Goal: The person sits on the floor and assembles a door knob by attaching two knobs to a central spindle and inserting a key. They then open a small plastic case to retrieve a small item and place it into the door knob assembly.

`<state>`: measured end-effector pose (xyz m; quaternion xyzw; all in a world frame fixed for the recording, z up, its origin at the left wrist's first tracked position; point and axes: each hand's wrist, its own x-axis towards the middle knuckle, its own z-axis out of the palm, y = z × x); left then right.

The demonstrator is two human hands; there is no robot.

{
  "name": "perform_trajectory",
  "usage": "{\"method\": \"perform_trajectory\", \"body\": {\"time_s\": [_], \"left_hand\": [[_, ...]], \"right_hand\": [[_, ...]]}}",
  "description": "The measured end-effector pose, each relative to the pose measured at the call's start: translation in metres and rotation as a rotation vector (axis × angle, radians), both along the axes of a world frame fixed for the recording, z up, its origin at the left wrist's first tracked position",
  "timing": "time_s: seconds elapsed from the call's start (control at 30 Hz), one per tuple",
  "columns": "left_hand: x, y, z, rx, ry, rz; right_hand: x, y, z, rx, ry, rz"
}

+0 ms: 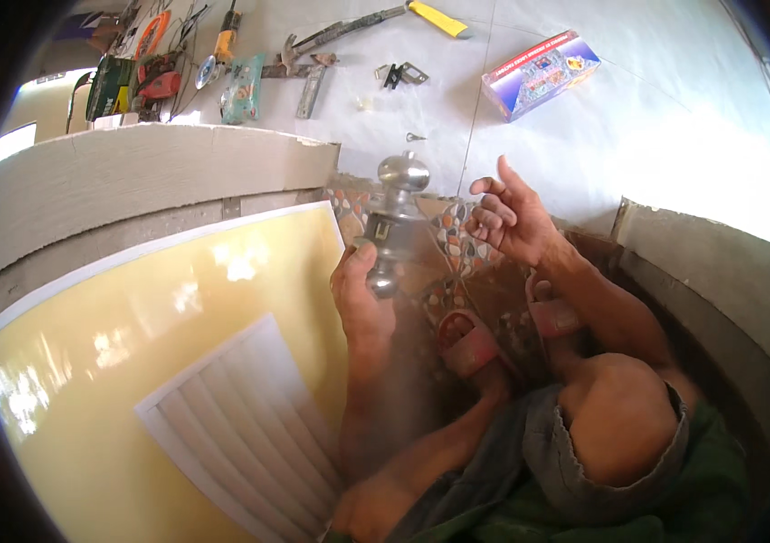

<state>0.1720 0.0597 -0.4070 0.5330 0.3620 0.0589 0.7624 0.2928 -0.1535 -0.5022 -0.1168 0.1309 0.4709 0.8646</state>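
My left hand (362,290) is closed around a brushed-metal doorknob set (394,222), with the thumb near its lower knob. The set stands nearly upright, one round knob at the top and another at the bottom. It is just beyond the free edge of a glossy yellow door (150,317) with a white louvred vent (240,416). To the right, my right hand (516,222) is raised with nothing in it, thumb stretched out and fingers loosely bent apart. A small screw-like metal piece (415,137) lies on the tiles beyond the knob.
A blue-and-red box (541,75) lies on the pale tiles. Farther left are a hammer (293,56), a yellow-handled tool (439,18), dark metal fittings (400,75), an angle grinder (225,41) and a plastic packet (242,89). Low walls (159,163) flank the opening.
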Motion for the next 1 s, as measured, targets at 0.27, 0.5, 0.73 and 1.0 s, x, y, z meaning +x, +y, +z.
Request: {"method": "perform_trajectory", "body": {"time_s": [0.27,0.5,0.73,1.0], "left_hand": [[-0.011,-0.003,-0.006,-0.52,-0.17,-0.161],[-0.018,0.003,-0.006,-0.48,-0.236,-0.061],[-0.002,0.001,0.014,-0.523,-0.207,0.014],[-0.019,0.0,-0.012,-0.564,-0.196,-0.061]], "right_hand": [[0.0,0.03,0.067,0.117,-0.29,0.146],[-0.007,0.03,0.076,0.081,-0.182,0.151],[0.0,0.004,0.006,0.222,-0.156,0.045],[-0.009,0.047,0.085,-0.1,-0.133,0.132]]}}
